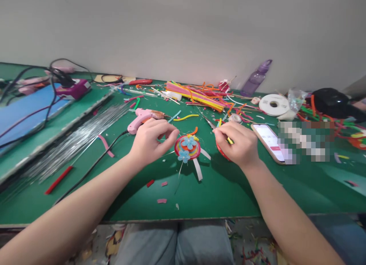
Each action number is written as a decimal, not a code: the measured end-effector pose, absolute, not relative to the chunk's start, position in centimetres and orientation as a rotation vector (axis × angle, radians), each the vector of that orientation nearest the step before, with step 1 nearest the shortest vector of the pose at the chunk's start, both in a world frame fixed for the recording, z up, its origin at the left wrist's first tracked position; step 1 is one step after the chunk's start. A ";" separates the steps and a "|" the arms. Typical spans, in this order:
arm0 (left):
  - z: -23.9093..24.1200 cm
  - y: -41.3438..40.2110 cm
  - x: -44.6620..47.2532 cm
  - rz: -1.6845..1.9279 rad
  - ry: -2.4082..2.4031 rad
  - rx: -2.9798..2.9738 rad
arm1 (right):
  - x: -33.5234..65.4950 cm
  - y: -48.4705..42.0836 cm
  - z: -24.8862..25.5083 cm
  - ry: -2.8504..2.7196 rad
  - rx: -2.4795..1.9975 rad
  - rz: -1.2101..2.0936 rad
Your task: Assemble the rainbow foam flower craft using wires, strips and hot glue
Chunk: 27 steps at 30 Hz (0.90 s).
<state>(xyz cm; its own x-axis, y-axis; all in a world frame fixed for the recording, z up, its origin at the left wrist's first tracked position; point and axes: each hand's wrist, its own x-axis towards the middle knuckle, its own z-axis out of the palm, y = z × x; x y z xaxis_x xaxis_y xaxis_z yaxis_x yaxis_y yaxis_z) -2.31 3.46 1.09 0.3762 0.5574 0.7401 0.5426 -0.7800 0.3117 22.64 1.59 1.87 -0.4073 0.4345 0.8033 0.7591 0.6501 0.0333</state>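
Note:
Near the middle of the table is a round flower ornament point(183, 146) with red, yellow and orange coils and blue flowers. White paper strips point(197, 169) and a thin wire hang from it. The thumb and fingers of my left hand point(154, 139) close together at its upper left rim; the fingertips' exact hold is partly hidden. My right hand point(238, 143) is closed around scissors point(211, 124). Their blades point away to the upper left, and a red handle shows below the hand. Something yellow and black shows between the fingers. Behind my left hand lies a pink glue gun point(140, 118).
Pink and yellow pipe cleaners point(197, 97) lie at the back. A purple bottle point(256, 80), a white spool point(273, 105) and a phone point(268, 141) are on the right. Clear thin rods point(82, 131) and a black cable point(94, 166) lie left. Small scraps dot the green table point(211, 204).

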 end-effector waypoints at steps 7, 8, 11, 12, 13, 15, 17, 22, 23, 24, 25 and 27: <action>0.8 4.7 -3.2 1.170 1.236 2.654 | 22.6 1.2 2.1 -2.095 -0.979 -0.015; 1.1 4.8 -3.4 1.141 1.220 2.648 | 22.6 1.1 2.2 -2.087 -0.991 0.066; 2.0 4.9 -3.9 1.119 1.126 2.651 | 23.0 0.9 2.8 -2.019 -0.961 0.282; 2.3 4.9 -4.1 1.114 1.080 2.666 | 23.2 0.7 3.0 -2.007 -0.931 0.353; 2.4 4.9 -4.3 1.105 1.039 2.682 | 23.2 0.5 3.2 -2.012 -0.896 0.423; 2.6 5.0 -4.6 1.057 0.976 2.714 | 23.3 0.0 3.5 -2.094 -0.842 0.544; 2.5 5.1 -4.8 0.977 0.958 2.716 | 23.2 -0.3 3.5 -2.205 -0.837 0.616; 2.1 5.4 -5.3 0.818 0.993 2.697 | 23.1 -0.6 3.1 -2.394 -0.930 0.682; 2.1 5.5 -5.3 0.800 1.003 2.702 | 23.1 -0.7 3.2 -2.416 -0.930 0.710; 2.1 5.5 -5.3 0.782 1.012 2.704 | 23.1 -0.7 3.4 -2.419 -0.930 0.729; 2.1 5.5 -5.3 0.765 1.020 2.705 | 23.1 -0.8 3.6 -2.393 -0.941 0.725; 2.1 5.5 -5.3 0.747 1.036 2.700 | 23.2 -0.9 4.2 -2.277 -1.026 0.641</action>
<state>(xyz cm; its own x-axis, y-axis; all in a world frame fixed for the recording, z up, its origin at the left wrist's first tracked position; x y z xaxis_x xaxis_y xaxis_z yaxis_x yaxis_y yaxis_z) -5.28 5.47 2.07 0.6364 0.6622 0.3957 0.5849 -0.7486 0.3121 23.20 -0.91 4.21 -0.5533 0.7812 0.2891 0.5155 0.5937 -0.6178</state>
